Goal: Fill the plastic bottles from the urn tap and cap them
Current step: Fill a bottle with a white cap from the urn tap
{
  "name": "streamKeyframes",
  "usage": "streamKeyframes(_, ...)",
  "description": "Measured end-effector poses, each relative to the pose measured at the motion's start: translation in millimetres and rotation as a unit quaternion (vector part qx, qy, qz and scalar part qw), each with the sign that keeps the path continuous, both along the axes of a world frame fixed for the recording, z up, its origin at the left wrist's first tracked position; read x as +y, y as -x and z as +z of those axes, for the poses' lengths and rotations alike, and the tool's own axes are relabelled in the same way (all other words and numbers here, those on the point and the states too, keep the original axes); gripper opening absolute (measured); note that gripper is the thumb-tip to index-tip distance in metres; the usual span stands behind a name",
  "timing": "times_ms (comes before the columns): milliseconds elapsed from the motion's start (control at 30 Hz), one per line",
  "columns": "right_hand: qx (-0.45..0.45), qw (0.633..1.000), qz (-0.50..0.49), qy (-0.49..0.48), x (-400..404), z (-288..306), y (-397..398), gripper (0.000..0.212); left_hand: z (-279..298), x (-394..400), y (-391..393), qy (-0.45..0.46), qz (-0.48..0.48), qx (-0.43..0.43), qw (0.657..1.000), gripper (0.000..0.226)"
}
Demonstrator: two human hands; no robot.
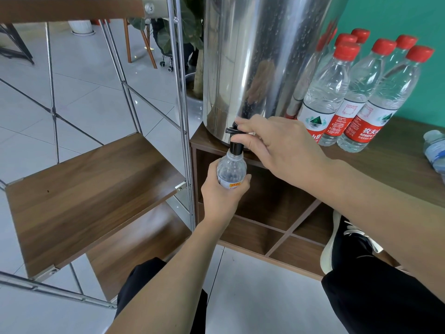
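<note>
Under the urn tap (234, 138), an uncapped clear bottle (231, 171) is gripped by the left hand (222, 196), fingers wrapped round its body; its water level cannot be told. The tap lever is pinched by the right hand (281, 145). The steel urn (265, 63) stands at the cabinet top's (375, 150) front left corner, with red-capped bottles (356, 97) clustered just right.

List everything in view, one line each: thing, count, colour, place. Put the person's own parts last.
urn: 1, shiny steel, on the wooden cabinet
tap: 1, black, at the urn's base
open bottle: 1, clear, under the tap
capped bottles: at least 6, clear with red caps, right of the urn
cabinet: 1, dark wood
shelf rack: 1, wood and metal, left
left hand: grips the open bottle
right hand: on the tap lever
</note>
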State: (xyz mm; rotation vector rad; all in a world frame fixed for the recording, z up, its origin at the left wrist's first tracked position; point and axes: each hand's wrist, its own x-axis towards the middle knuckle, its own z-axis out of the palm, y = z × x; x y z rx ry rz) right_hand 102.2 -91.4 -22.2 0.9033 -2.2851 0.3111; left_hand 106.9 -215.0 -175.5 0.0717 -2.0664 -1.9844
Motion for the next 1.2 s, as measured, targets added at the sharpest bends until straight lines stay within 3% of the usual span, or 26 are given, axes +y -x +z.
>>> streamKeyframes(567,-0.033,0.999,-0.018,0.016,-4.1,3.4,-0.2,0.046,-2.2,-0.1,2.0,0.002,0.006,0.004,1.0,0.068)
streamKeyframes(733,-0.194,0.952,-0.049,0.23,-9.2,10.6,1.9,0.03,-4.3,-1.8,2.1,-0.003,0.003,0.001,1.0,0.068)
streamKeyframes(933,-0.259,0.913,-0.079,0.306,13.8,-6.8,-4.1,0.034,-2.5,-1.7,1.6,0.001,-0.005,-0.001,1.0,0.066)
streamKeyframes(1067,-0.265,0.924,-0.19,0.198,41.2,-26.1,0.2,0.029,-2.9,-3.0,-0.8,0.012,-0.008,-0.008,1.0,0.066)
streamKeyframes(1200,-0.288,0.925,-0.243,0.039,56.0,-44.9,-0.5,0.044,-3.2,-5.2,-2.9,0.021,-0.004,-0.008,1.0,0.065)
